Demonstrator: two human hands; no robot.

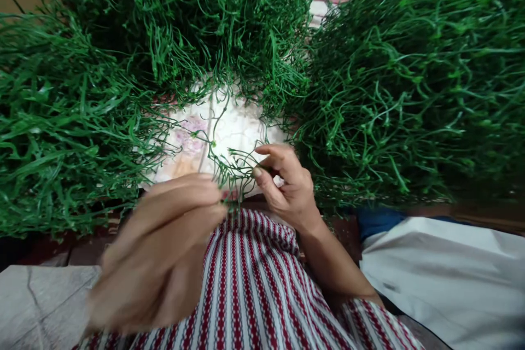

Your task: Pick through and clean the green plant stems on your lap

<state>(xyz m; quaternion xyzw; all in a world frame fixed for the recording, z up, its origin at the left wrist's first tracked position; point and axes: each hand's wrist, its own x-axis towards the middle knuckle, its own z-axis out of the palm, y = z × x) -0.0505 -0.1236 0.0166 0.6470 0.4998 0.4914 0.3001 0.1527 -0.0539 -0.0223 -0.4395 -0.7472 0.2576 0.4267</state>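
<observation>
Between the thumb and fingers of my right hand (289, 186) is a small bunch of thin green stems (238, 167), with several strands trailing out to the left. My left hand (159, 246) is raised close to the camera and smeared by motion. Its fingers are pressed together, their tips near the lower end of the bunch; I cannot make out what they hold. Beneath the stems lies a pale sheet with a floral print (191, 134), with loose strands scattered on it.
Heaps of the same green stems surround the sheet: one at left (53, 126), one at the back (197, 16), one at right (410, 98). White cloth (443, 273) lies at lower right. Pale tile (45, 301) shows at lower left. Striped red-and-white clothing (254, 284) covers my lap.
</observation>
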